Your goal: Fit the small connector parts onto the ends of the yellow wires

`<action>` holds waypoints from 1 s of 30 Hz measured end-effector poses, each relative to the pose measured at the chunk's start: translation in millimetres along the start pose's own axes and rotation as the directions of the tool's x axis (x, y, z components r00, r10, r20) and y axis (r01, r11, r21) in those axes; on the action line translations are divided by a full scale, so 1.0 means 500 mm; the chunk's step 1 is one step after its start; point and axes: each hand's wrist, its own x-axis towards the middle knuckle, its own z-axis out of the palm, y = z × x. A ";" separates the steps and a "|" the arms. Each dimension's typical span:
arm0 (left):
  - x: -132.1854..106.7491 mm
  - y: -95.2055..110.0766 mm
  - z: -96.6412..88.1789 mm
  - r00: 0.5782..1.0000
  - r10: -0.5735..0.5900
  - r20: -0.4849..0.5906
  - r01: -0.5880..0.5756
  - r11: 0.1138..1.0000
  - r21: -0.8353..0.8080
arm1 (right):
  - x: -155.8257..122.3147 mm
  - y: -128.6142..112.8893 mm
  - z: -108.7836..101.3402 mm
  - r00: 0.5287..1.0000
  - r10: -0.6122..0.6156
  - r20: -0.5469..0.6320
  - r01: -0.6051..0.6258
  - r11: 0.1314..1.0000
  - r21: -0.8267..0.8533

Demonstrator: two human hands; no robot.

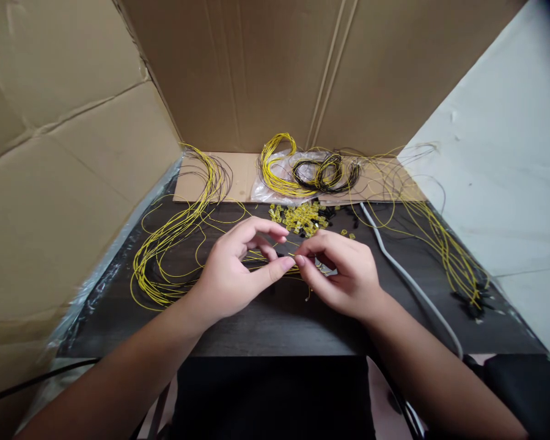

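My left hand (242, 263) and my right hand (338, 269) meet fingertip to fingertip above the dark tabletop. The left thumb reaches the right fingertips, with the index finger raised apart and the other fingers curled. Something small and dark shows beside that thumb, but what the left fingers hold is too small to name. On the right, thumb and index finger are pinched together at a thin yellow wire, its end partly hidden. Yellow wires (165, 263) run from a loose bundle at left to beneath both hands. Just beyond the fingers lies a pile of small clear-yellow plastic pieces (302, 217).
Coiled yellow wires (268, 174) and black wires (327, 174) rest on a plastic bag at the back. Black-ended yellow wires (458, 269) lie at right. A grey cable (403, 272) crosses the table (275, 330). Cardboard walls (275, 73) stand behind and at left.
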 end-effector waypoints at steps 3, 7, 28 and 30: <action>0.000 0.003 -0.002 0.996 0.063 0.057 -0.068 0.993 0.095 | 0.001 -0.001 0.000 1.000 -0.008 -0.001 0.008 1.000 0.009; 0.001 0.007 0.000 0.989 0.091 0.119 -0.108 0.984 0.143 | 0.001 0.000 0.001 1.000 -0.016 0.017 0.015 0.999 0.043; 0.009 0.013 -0.009 0.979 0.083 0.188 -0.106 0.988 0.114 | -0.003 0.007 0.004 0.998 -0.004 0.065 0.000 0.997 0.071; 0.008 0.013 -0.012 0.975 0.085 0.206 -0.106 0.990 0.093 | -0.002 0.008 0.003 0.997 -0.013 0.079 0.005 0.995 0.095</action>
